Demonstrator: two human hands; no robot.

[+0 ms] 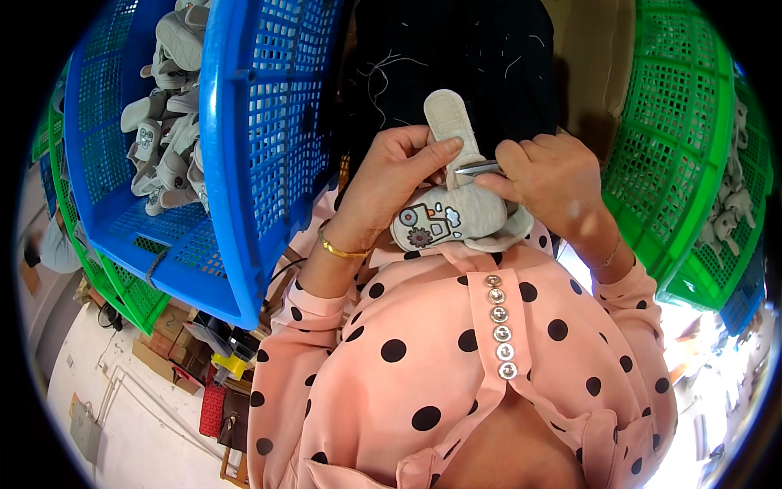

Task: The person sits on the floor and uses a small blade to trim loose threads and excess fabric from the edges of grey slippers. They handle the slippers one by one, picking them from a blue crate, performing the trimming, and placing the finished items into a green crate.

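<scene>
In front of my chest is a small grey fabric shoe (489, 210) with a tractor and cloud embroidered on it. A long, round-ended beige flap (446, 118) sticks up from it, and I cannot tell whether this is its sole or a strap. My left hand (399, 175) is closed, pinching the flap between thumb and fingers. Curled round a small pointed metal tool, which looks like thread snips (478, 168), my right hand (550, 183) holds its tip against the fabric at the flap's base. The tool's handle is hidden in my fist.
To the left stands a blue plastic basket (236, 163) with several similar grey shoes (167, 138) inside. A green basket (672, 155) rises close on my right, with more pale pieces (729, 212) beyond it. Loose threads (383, 69) lie on dark cloth ahead.
</scene>
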